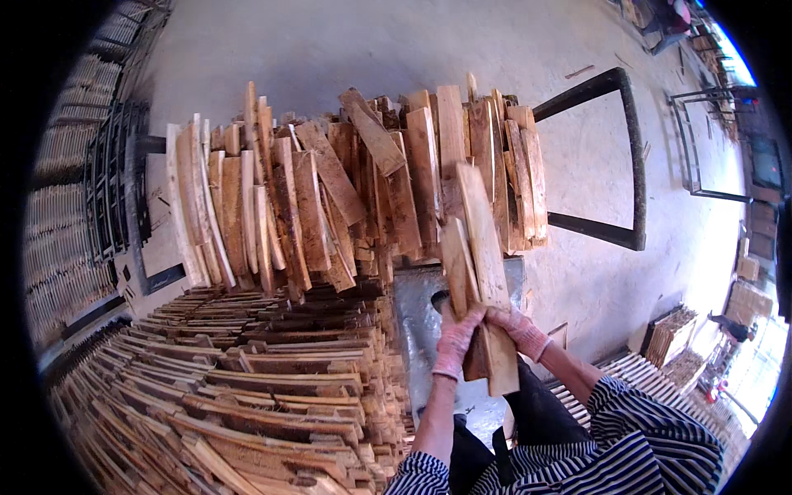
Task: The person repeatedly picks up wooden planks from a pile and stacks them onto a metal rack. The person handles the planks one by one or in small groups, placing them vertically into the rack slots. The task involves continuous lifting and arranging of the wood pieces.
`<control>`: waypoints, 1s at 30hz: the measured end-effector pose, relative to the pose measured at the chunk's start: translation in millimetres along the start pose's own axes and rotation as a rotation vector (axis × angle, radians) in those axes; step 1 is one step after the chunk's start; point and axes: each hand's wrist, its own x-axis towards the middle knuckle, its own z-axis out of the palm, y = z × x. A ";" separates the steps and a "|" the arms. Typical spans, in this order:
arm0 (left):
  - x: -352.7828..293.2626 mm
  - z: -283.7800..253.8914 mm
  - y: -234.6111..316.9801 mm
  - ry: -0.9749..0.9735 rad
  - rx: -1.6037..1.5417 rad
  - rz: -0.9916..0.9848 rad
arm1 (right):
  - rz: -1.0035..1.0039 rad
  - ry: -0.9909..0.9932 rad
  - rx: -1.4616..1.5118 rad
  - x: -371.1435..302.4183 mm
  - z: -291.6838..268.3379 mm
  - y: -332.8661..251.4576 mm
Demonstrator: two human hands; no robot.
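My left hand (456,340) and right hand (518,328), both gloved, are each clenched around 2 upright wooden slats (478,272). The slats stand just before the leaning slat pile (330,198) at 12 o'clock. Flat stacked slats (247,388) lie at 9 o'clock.

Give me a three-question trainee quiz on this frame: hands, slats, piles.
1. True or false: both gloved hands grip the same small bundle of wooden slats.
2. Where does the flat stack of slats lie relative to the hands? A) to the person's left B) to the person's right C) behind the metal frame
3. Fill in: behind the held bundle, a heap of slats stands on ____.

Key:
1. True; left hand and right hand close around its lower end.
2. A
3. end, leaning rather than lying flat.
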 end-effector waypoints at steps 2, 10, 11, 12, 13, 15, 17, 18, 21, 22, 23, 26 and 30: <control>-36.2 6.6 -12.3 0.012 -0.063 0.017 | -0.039 0.024 -0.091 -34.6 4.0 5.4; -226.0 17.7 -37.1 0.182 -0.386 0.346 | -0.148 -0.138 -0.851 -164.9 24.7 -6.2; -237.8 1.3 -34.6 0.253 -0.415 0.360 | -0.210 -0.234 -0.932 -174.5 40.4 -10.2; -257.2 -13.3 -30.7 0.350 -0.448 0.369 | -0.204 -0.296 -1.076 -186.8 61.1 -15.7; -280.7 -20.7 -27.8 0.396 -0.449 0.406 | -0.228 -0.414 -1.033 -198.9 85.0 -22.4; -326.2 -34.9 -18.1 0.493 -0.591 0.550 | -0.254 -0.588 -1.015 -227.0 143.4 -26.0; -372.7 -50.5 -9.2 0.681 -0.582 0.742 | -0.198 -0.643 -1.267 -257.9 199.1 -26.0; -391.7 -55.4 4.9 0.756 -0.630 0.717 | -0.222 -0.707 -1.348 -269.9 224.0 -35.6; -469.8 -100.9 -4.9 0.905 -0.824 0.674 | -0.280 -0.816 -1.577 -301.5 302.3 18.9; -492.1 -120.4 -9.9 0.891 -0.824 0.670 | -0.291 -0.847 -1.622 -306.7 326.7 40.8; -513.2 -140.9 -16.6 0.908 -0.838 0.659 | -0.293 -0.899 -1.590 -310.8 347.6 61.6; -559.0 -203.7 -40.7 0.945 -0.876 0.659 | -0.364 -0.986 -1.598 -318.4 407.5 127.1; -577.9 -315.0 -76.7 1.137 -0.597 0.449 | -0.909 -0.872 -1.845 -335.8 470.4 213.2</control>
